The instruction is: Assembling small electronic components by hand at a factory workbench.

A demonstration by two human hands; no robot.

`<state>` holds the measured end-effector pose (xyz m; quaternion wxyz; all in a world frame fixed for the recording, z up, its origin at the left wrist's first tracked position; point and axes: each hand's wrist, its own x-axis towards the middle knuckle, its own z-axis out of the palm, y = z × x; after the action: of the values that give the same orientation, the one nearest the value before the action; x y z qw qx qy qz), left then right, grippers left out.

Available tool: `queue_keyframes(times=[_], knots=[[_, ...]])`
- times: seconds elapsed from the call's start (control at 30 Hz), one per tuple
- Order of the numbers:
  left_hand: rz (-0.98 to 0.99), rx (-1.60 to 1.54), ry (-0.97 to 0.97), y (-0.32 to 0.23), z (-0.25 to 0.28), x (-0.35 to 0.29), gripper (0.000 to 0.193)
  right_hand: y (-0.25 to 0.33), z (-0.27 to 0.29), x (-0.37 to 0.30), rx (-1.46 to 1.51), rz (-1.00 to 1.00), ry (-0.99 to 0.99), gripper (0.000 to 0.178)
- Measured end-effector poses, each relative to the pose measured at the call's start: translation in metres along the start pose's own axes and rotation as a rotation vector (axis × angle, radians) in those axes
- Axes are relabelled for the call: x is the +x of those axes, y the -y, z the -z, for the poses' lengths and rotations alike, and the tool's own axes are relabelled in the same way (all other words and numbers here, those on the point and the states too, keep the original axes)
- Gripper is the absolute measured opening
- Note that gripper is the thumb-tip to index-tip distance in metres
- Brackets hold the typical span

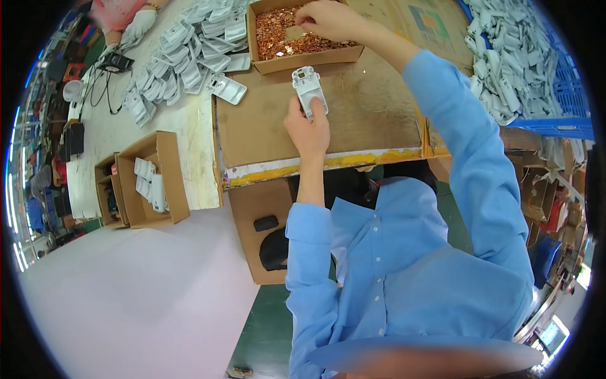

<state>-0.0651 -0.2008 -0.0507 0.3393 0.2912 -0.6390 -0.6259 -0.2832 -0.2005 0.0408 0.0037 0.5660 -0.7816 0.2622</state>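
Observation:
My left hand [307, 131] grips a white plastic housing [307, 82], long and rounded, with cut-outs at its far end. It is held just above the brown cardboard on the table, the thumb lying along its right side. Farther away, my right hand [333, 21] reaches over an open cardboard box [310, 62] of small copper-coloured metal pieces [273, 28]. Its fingers are drawn together low over the pieces; whatever they pinch is too small to make out. One more white housing [227, 89] lies left of the box.
Many white housings are heaped [189, 50] at the far left. A blue crate [571, 88] at the right holds more white parts. Near the table's left side stands a small carton [178, 183] with white pieces. A co-worker's gloved hand [137, 28] shows at the far left.

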Motion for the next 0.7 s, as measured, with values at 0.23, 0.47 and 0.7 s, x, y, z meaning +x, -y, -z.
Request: queue_keyframes(times=[0.23,0.47,0.7], knots=[[-0.046,-0.01,-0.041,-0.003,-0.005,0.003,0.025,-0.013,-0.017,0.04,-0.516,-0.021,0.366,0.019],[-0.04,0.138,-0.008,-0.009,0.0,0.006,0.024,-0.002,-0.024,0.033,-0.585,0.143,0.244,0.022],[-0.073,0.216,-0.042,-0.019,0.003,0.003,0.023,-0.01,-0.042,0.057,-0.487,0.001,0.452,0.017]])
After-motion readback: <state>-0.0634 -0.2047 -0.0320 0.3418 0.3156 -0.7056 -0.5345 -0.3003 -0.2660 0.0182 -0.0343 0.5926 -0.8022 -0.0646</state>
